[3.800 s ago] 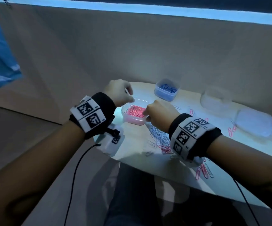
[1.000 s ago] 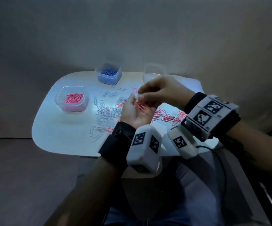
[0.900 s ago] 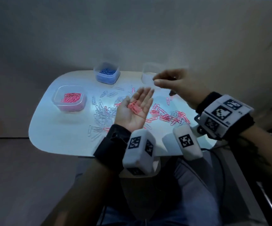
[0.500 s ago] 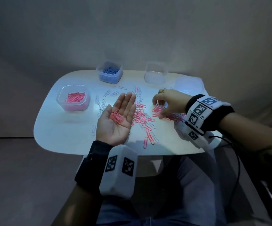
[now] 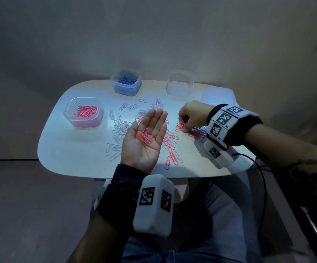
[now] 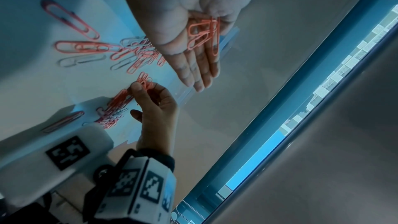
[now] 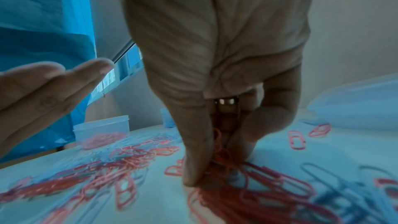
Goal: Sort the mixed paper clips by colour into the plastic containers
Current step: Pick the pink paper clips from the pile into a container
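Pinching pink paper clips [image 5: 180, 126] off the white table [image 5: 74, 149], the right hand [image 5: 192, 115] curls thumb and fingertips around them; its wrist view alone shows a ring [image 7: 226, 102]. Flat, palm up, the left hand [image 5: 146, 141] carries a few pink clips [image 5: 144, 137]. Three containers stand behind: pink-filled [image 5: 83, 113], blue-filled [image 5: 125, 83], clear [image 5: 180, 83].

Dim indoor room, type undeterminable: small white rounded worktop [image 5: 74, 149] against a plain beige wall [image 5: 154, 35]; blue curtain [image 7: 43, 40] beside a window [image 6: 323, 81], upper left.
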Motion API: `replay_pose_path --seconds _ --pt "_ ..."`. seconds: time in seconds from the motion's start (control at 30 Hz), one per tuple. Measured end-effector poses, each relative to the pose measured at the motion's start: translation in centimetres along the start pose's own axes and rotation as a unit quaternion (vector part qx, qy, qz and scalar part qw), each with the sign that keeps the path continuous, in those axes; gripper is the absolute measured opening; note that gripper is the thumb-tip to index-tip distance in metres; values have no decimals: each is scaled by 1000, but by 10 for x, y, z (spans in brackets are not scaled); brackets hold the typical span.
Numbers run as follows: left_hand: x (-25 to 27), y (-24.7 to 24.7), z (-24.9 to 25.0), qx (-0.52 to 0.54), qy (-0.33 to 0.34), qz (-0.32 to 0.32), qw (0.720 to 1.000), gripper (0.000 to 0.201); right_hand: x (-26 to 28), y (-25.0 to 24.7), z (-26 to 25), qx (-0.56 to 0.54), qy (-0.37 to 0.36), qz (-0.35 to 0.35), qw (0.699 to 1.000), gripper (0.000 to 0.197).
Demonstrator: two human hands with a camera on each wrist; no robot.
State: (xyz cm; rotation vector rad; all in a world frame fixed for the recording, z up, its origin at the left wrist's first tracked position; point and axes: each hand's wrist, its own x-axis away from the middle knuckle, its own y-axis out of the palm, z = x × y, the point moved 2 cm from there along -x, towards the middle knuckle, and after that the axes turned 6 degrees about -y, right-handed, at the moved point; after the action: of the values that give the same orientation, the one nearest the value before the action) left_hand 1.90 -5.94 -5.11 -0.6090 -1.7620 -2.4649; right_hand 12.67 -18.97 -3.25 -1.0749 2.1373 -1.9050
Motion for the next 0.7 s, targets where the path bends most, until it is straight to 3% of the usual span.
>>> replay_pose_path --seconds 0.17,0.7 --pt "-1 0 -2 11 -8 4 1000 61 -2 -2 -3 9 12 -33 999 24" --pt "-13 1 -12 27 -17 51 998 53 11 12 -1 43 2 14 999 19"
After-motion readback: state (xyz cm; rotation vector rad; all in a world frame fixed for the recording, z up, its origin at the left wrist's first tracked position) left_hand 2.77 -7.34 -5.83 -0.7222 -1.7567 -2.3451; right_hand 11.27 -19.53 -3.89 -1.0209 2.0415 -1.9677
